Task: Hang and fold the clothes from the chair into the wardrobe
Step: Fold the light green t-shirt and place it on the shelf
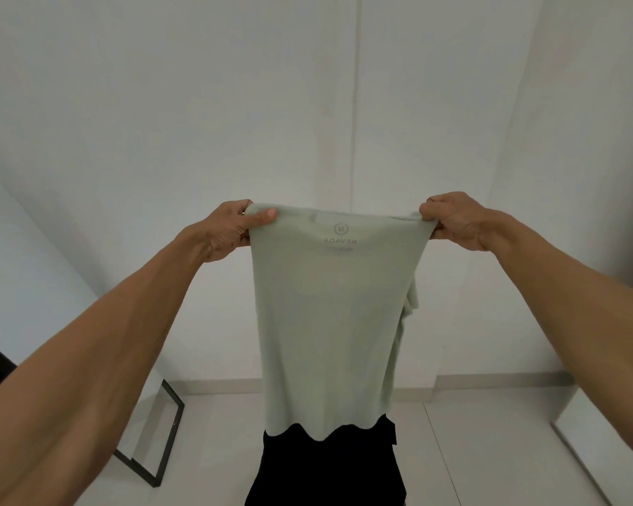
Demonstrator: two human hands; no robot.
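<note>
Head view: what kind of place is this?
Probably a sparse bedroom or dressing room: plain white walls, a black-framed mirror leaning at the left, a pale green T-shirt held up.

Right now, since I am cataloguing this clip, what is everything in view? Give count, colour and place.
shirt: one, pale green, centre, held up by its top edge and hanging straight down
cloth: one, black, bottom centre, below the shirt's hem; what kind of garment cannot be told
frame: one, black, bottom left, standing on the floor and leaning against the left wall
wall: white, filling the background
floor: pale, across the bottom
left hand: one, grips the shirt's top left corner
right hand: one, grips the shirt's top right corner
</note>
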